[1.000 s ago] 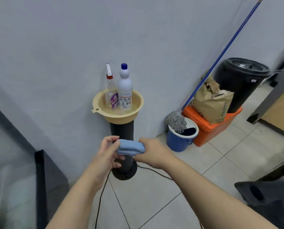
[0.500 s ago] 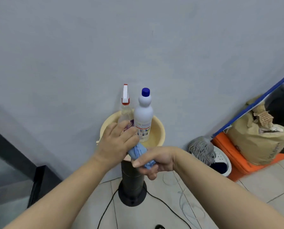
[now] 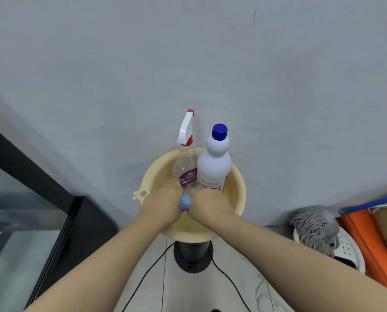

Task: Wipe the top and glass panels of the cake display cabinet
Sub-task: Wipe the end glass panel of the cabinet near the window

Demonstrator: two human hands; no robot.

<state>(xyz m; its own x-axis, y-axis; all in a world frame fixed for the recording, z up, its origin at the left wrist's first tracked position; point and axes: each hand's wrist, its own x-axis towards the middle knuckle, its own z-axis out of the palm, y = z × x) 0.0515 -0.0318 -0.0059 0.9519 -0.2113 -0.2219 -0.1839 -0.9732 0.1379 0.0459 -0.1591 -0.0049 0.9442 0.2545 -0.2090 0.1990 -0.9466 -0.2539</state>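
Blue cloth (image 3: 185, 202) is bunched between both hands over the yellow basin (image 3: 238, 194). Left hand (image 3: 163, 204) and right hand (image 3: 210, 203) both close round it, knuckles up, fingers mostly hidden. The cabinet (image 3: 19, 210), glass with a black frame, sits at far left, well apart and untouched. Step looks like prep: wringing or folding the cloth, wiping not yet begun. Next move probably calls for freeing one hand to take the spray bottle (image 3: 185, 170), labelled glass cleaner, standing in the basin beside the white bottle (image 3: 213, 167). Basin rests on a black stand (image 3: 193, 253). Grey wall behind, tiled floor (image 3: 188, 293), cable (image 3: 147, 273), mop (image 3: 311, 226) at right.
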